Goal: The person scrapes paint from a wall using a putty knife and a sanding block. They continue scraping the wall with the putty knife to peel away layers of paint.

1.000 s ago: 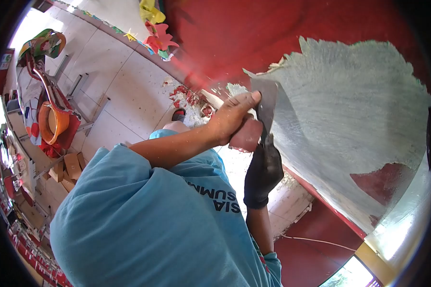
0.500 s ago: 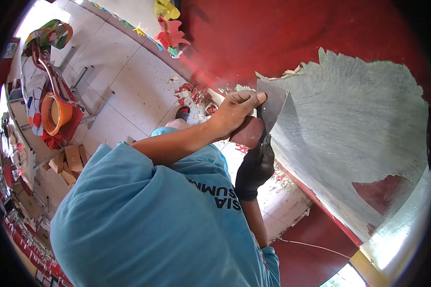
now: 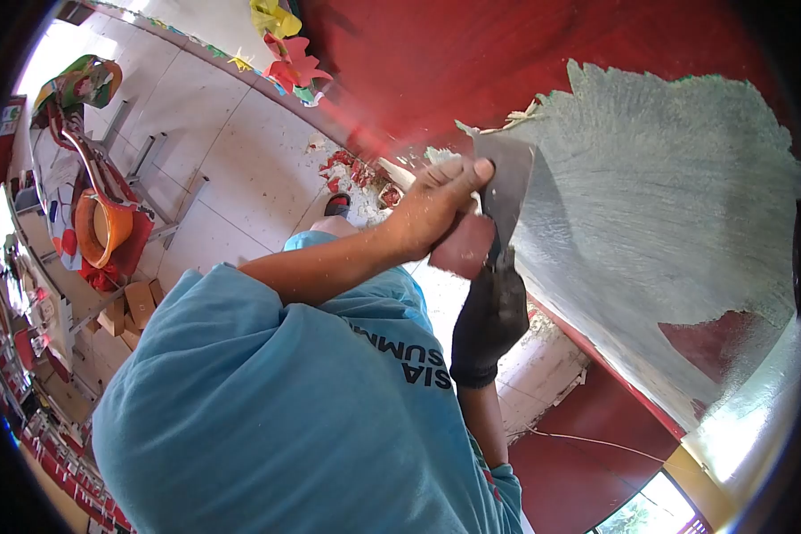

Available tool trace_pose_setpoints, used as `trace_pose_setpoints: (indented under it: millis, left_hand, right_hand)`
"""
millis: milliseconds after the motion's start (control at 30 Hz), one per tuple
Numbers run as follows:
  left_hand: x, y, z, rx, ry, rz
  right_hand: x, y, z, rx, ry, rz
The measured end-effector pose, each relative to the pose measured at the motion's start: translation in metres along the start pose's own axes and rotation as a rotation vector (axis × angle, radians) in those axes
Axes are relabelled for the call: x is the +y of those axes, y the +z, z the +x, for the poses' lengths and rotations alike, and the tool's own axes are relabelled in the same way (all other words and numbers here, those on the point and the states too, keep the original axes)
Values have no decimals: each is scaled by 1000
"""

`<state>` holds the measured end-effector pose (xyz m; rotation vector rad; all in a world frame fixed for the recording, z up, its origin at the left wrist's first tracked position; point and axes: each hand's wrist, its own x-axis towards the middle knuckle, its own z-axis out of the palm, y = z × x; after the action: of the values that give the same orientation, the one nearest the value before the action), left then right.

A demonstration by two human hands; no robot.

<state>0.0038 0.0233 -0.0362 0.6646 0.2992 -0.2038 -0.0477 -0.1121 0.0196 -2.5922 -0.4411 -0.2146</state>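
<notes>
My left hand [image 3: 438,203], bare, is closed with its thumb against the face of a wide grey metal scraper blade [image 3: 512,182]. A flat reddish-brown piece with a rounded edge [image 3: 465,247] sticks out below its palm; I cannot make out its kind. In a black glove, my right hand [image 3: 491,316] is wrapped around the narrow lower end of the scraper, hiding the handle. Beyond the blade lies a red wall [image 3: 472,71] with a large scraped grey-green patch [image 3: 659,205].
Paint flakes [image 3: 351,169] litter the white tiled floor [image 3: 231,151] along the wall. At left, an orange bucket [image 3: 107,233] stands by a metal frame, with cardboard boxes [image 3: 138,303] below. Paper flowers [image 3: 292,64] hang near the top. A thin cable [image 3: 587,438] runs at lower right.
My gloved right hand has moved slightly right and down, and more of its back shows. The left hand stays at the blade, the reddish-brown piece below it. The view has shifted a little.
</notes>
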Motion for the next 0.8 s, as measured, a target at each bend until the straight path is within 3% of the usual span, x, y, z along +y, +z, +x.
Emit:
trace_pose_setpoints:
  millis: [167, 233, 300, 333, 433, 467, 567, 633, 733, 800]
  left_hand:
    - [6, 14, 1, 156, 46, -49]
    - [7, 4, 5, 83, 51, -26]
    - [5, 4, 1, 42, 44, -81]
    - [-4, 5, 4, 74, 62, -118]
    - [-14, 9, 1, 52, -4, 32]
    - [-5, 10, -2, 32, -93, 38]
    - [10, 9, 0, -26, 35, -111]
    - [8, 15, -3, 24, 55, -100]
    - [14, 26, -13, 13, -80, -184]
    - [0, 26, -3, -39, -7, -106]
  right_hand:
    - [1, -3, 6, -21, 35, -28]
    - [-2, 1, 15, -4, 93, 49]
    - [0, 0, 11, -2, 19, 0]
    - [6, -3, 10, -15, -155, -156]
    - [17, -12, -2, -8, -155, -168]
    - [3, -16, 3, 56, 84, 33]
    - [-17, -19, 20, 79, 172, 138]
    - [-14, -17, 15, 49, 87, 132]
    - [-12, -33, 16, 19, 27, 103]
    - [-11, -51, 14, -24, 18, 17]
